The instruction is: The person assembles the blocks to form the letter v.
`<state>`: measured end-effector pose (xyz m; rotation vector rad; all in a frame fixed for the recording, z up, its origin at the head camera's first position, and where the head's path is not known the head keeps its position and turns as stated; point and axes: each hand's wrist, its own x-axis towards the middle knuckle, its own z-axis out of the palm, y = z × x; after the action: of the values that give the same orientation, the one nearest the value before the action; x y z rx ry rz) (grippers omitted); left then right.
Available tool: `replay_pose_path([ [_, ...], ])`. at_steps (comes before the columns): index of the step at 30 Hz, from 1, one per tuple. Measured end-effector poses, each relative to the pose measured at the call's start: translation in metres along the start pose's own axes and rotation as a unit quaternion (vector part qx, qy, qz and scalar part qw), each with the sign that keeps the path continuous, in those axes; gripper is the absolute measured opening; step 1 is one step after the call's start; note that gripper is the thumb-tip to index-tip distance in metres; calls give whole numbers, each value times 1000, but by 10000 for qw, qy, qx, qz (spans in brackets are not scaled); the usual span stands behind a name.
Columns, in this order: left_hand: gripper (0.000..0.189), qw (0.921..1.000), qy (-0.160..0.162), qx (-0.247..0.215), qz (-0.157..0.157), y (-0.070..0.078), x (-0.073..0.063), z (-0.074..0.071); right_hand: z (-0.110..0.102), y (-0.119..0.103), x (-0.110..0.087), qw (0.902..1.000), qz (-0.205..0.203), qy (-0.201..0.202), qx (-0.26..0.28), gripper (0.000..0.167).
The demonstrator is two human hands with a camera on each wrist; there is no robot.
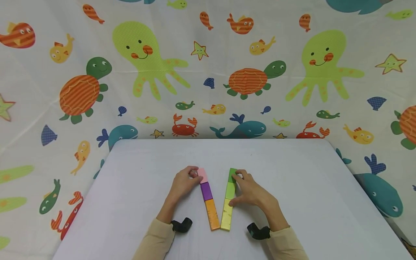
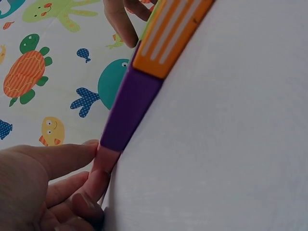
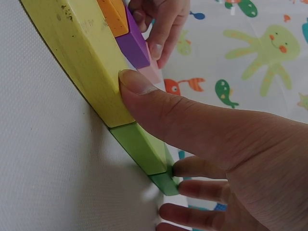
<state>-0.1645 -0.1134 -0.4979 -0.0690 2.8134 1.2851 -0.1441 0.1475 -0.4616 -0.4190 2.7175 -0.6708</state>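
Observation:
Two rows of blocks lie on the white table [image 1: 146, 159], nearly meeting at the near end and spreading apart toward the far end. The left row has a pink block [image 1: 202, 174], a purple block [image 1: 206, 191] and a longer orange block [image 1: 212, 215]. A dark green block [image 1: 232, 174], a light green block [image 1: 230, 190] and a longer yellow block [image 1: 226, 217] form the right one. My left hand [image 1: 182, 183] pinches the pink block between thumb and fingers. With its thumb [image 3: 139, 86] against the yellow block, my right hand [image 1: 252, 189] spreads its fingers toward the dark green end.
Behind the table hangs a white cloth [image 1: 195, 90] printed with sea animals. Black bands with small black camera mounts sit at both wrists, the left mount [image 1: 182, 225] and the right mount [image 1: 258, 232] close over the tabletop.

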Motion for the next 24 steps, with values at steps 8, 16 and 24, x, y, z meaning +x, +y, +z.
replay_pose_path([
  [8, 43, 10000, -30, 8, -48, 0, -1, 1, 0, 0, 0, 10000, -11, 2, -21, 99],
  [16, 43, 9999, -46, 20, -98, 1, 0, 1, -1, -1, 0, 10000, -29, 4, -32, 100],
  [24, 42, 10000, -49, 23, -35, 1, -1, 1, -1, -1, 0, 10000, -23, -27, 4, 100],
])
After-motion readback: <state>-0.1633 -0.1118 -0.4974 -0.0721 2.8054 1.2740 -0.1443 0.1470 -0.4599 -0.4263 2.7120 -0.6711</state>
